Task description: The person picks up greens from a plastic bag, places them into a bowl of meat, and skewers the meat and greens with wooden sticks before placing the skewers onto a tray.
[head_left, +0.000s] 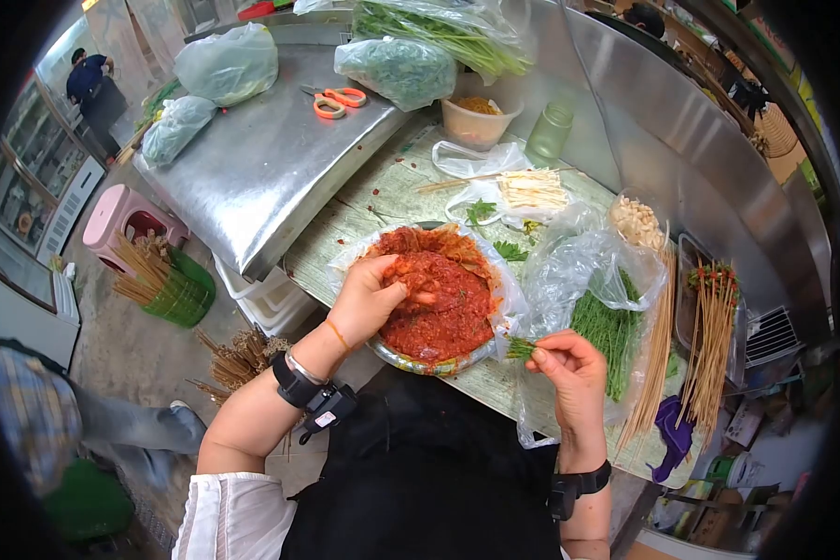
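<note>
My left hand (371,297) reaches into a round bowl (422,362) lined with thin plastic and filled with chunky red sauce (439,322). Its fingers are bent together at the sauce surface; what they may grip is hidden by the red paste. Right of the bowl, my right hand (571,371) pinches a small bunch of greens (521,348) between thumb and fingers, near the bowl's rim. Beside that hand, thin green stalks (609,327) lie in an open clear plastic bag (555,271).
Wooden skewers (653,359) lie at the right, and more, with red-and-green tips, rest over a tray (709,345). Behind are enoki mushrooms (532,189), a tub (479,121), a green jar (550,133) and scissors (336,100) on a metal surface (252,159). A person's leg (131,420) is at left.
</note>
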Demonstrator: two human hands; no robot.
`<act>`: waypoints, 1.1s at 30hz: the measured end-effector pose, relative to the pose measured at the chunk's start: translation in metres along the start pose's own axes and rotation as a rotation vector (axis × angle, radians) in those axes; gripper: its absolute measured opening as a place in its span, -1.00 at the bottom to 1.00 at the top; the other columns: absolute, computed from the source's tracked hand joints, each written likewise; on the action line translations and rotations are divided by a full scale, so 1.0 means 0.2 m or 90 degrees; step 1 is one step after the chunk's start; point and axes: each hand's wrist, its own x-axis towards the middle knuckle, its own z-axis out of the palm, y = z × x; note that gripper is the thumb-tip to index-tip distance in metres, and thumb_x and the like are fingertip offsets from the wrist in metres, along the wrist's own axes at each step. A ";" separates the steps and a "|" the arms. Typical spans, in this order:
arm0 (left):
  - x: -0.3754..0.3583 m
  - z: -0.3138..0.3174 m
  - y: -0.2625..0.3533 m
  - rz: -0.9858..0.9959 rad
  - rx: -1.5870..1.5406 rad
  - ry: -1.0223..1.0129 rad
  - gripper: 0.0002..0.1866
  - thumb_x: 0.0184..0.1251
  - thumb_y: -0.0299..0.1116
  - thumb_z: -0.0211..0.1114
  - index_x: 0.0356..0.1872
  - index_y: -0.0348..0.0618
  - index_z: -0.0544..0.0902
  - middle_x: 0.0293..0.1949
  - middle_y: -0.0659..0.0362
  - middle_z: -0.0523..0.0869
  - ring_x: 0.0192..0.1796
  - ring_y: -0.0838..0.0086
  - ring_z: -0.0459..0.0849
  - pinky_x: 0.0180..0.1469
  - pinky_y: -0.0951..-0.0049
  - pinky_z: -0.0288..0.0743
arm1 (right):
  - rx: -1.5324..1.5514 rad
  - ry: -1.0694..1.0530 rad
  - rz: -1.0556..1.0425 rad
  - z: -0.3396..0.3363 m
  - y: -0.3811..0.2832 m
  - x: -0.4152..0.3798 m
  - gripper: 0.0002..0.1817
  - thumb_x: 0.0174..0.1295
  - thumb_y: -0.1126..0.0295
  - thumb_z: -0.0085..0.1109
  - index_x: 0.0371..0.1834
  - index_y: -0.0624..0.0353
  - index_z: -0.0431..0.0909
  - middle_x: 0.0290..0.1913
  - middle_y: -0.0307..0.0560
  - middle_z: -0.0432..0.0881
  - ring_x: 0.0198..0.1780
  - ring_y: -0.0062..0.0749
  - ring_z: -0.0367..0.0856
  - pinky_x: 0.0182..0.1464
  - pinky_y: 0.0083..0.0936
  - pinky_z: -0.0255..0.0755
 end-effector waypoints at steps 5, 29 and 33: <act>0.02 -0.03 -0.05 0.055 0.208 -0.009 -0.79 0.14 -0.62 0.01 -0.25 -0.39 0.58 -0.24 0.18 0.68 -0.13 0.53 0.63 -0.08 0.56 0.48 | -0.017 -0.017 0.003 0.00 0.00 0.00 -0.90 0.09 0.66 0.19 -0.32 0.36 0.54 -0.31 -0.15 0.55 -0.31 -0.52 0.61 -0.21 -0.65 0.50; 0.01 0.10 -0.10 0.010 0.035 0.063 -0.75 0.09 -0.69 0.12 -0.17 -0.37 0.58 -0.25 0.21 0.68 -0.24 0.63 0.60 -0.17 0.61 0.50 | -0.165 -0.089 -0.019 0.06 -0.11 0.11 -0.89 0.01 0.67 0.24 -0.39 0.29 0.57 -0.29 -0.18 0.55 -0.25 -0.57 0.57 -0.19 -0.68 0.45; -0.01 0.14 -0.10 0.006 -0.030 0.049 -0.82 0.22 -0.57 0.11 -0.18 -0.38 0.59 -0.26 0.22 0.67 -0.24 0.65 0.58 -0.15 0.61 0.49 | -0.199 -0.168 -0.041 0.12 -0.12 0.14 -0.90 0.01 0.63 0.26 -0.39 0.28 0.58 -0.26 -0.18 0.57 -0.27 -0.59 0.56 -0.21 -0.70 0.45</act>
